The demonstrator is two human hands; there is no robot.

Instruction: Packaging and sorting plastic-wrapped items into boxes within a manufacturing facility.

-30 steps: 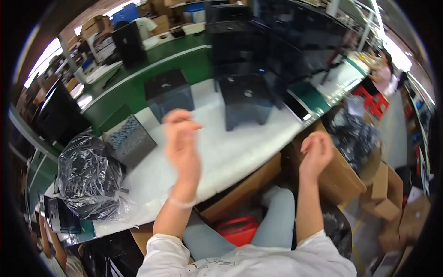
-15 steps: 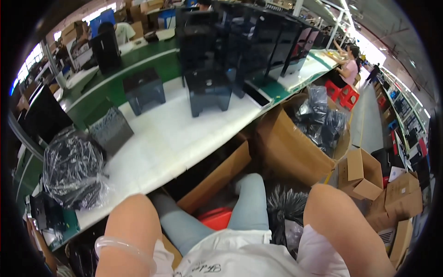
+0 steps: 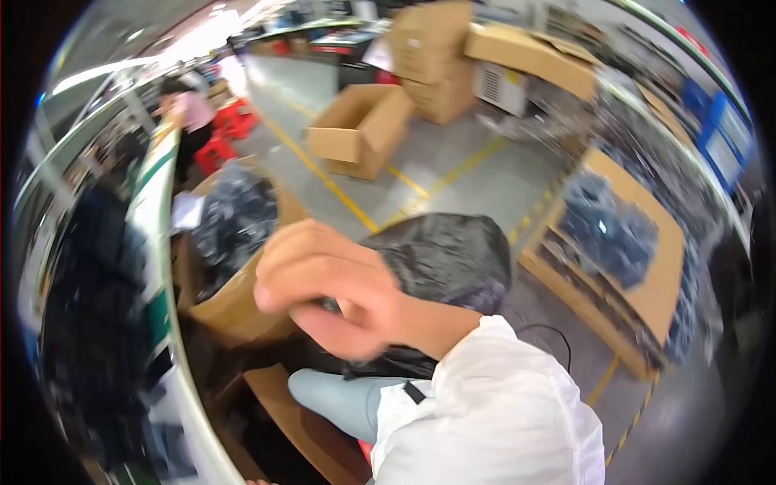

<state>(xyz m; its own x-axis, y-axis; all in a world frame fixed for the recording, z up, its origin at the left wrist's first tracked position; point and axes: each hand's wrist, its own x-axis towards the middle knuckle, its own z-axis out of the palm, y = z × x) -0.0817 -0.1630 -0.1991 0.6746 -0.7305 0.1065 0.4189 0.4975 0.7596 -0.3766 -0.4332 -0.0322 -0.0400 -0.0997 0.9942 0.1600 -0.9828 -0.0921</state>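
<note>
Hand [image 3: 327, 295] on white sleeve [image 3: 493, 412], fingers curled, grip unclear through blur; which hand, cannot tell. Black bag [image 3: 449, 263] just behind. Box [image 3: 234, 303] beside it.

An open cardboard box [image 3: 356, 129] sits on the grey floor [image 3: 477, 178] far off, with stacked cartons [image 3: 432, 56] behind it. At right, a flat cardboard tray [image 3: 638, 267] holds dark parts. A blurred person [image 3: 187, 121] stands far left beside red crates [image 3: 217, 149].
</note>
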